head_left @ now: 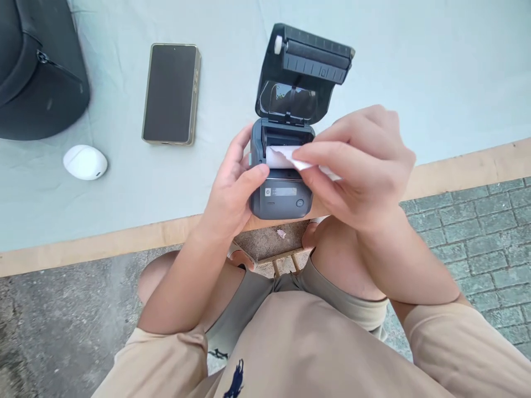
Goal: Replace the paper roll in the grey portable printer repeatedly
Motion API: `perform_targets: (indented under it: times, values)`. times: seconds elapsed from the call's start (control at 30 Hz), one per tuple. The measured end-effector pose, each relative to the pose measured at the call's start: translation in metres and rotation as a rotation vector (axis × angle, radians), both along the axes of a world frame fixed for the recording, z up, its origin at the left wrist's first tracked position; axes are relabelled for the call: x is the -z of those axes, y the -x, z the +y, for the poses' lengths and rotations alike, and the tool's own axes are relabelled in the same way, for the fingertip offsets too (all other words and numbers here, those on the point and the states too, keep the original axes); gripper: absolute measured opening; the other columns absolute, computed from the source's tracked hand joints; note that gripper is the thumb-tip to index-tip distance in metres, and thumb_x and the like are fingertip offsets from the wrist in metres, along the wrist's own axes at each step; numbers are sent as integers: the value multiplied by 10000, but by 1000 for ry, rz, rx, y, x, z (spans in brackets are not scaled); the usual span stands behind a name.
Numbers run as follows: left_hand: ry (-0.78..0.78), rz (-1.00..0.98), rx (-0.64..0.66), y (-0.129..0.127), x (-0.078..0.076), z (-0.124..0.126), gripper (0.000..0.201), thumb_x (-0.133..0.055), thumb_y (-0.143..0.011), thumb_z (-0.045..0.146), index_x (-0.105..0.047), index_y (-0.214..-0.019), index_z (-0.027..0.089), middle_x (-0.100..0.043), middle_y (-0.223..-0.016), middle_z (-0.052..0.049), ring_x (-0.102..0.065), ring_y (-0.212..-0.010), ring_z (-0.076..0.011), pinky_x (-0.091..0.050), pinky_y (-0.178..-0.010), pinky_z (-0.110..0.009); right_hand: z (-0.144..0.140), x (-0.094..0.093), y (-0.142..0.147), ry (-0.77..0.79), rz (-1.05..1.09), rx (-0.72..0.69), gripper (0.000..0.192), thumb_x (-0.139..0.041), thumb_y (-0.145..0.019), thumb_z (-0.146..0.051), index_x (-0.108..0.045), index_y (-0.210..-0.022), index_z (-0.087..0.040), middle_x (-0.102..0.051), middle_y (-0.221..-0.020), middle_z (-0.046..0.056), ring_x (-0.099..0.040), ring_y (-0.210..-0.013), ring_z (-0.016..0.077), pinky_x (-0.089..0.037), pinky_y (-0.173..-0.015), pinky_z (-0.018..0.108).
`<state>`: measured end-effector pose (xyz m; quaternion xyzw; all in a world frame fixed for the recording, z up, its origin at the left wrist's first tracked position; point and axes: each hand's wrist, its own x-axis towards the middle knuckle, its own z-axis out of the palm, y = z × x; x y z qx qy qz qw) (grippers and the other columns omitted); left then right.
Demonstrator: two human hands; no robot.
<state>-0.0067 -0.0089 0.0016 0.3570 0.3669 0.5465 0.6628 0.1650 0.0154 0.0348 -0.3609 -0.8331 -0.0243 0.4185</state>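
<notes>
A dark portable receipt printer (277, 205) is held over the table's front edge, its lid (298, 72) flipped up and back. My left hand (234, 188) grips the printer's left side, with the thumb on top near the paper bay. Inside the bay lies a white paper roll (277, 158). My right hand (360, 163) pinches the torn, loose end of that paper between thumb and fingers, just above the printer's right side. Part of the roll is hidden behind those fingers.
On the pale tabletop (415, 66) lie a smartphone (171, 94) and a white, rounded, mouse-like object (85, 162). A black zippered bag (41, 72) stands at the far left. A paper scrap (281, 234) shows below the table, between my legs.
</notes>
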Motion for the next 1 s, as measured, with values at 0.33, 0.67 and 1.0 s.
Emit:
perform_targets:
  times: [0.33,0.67,1.0]
  values:
    - [-30,117,9,4,6,-2,664,-758,-747,333,-468,-1345,307,-663,-1237,-15,-669,-1127,-261,-591,-863,-347,-3,-1,-7,170,154,-193,130,-533,-907,-276,-646,-961,-239,-690,-1009,21,-658,-1004,160,-539,-910,353]
    - [-142,152,25,2,13,0,738,-771,-685,344,-460,-1351,281,-623,-1306,-64,-633,-1204,-321,-607,-788,-353,19,-6,-14,149,135,-17,372,-493,-952,-324,-507,-1322,-289,-604,-1306,-21,-610,-1222,198,-499,-1029,363]
    - [-216,37,130,13,23,11,695,-806,-650,416,-525,-1273,292,-646,-1245,-60,-622,-1189,-337,-580,-790,-352,-21,-14,-8,221,44,-228,337,-559,-874,-226,-552,-1185,-97,-624,-1232,140,-573,-1215,214,-492,-1135,442]
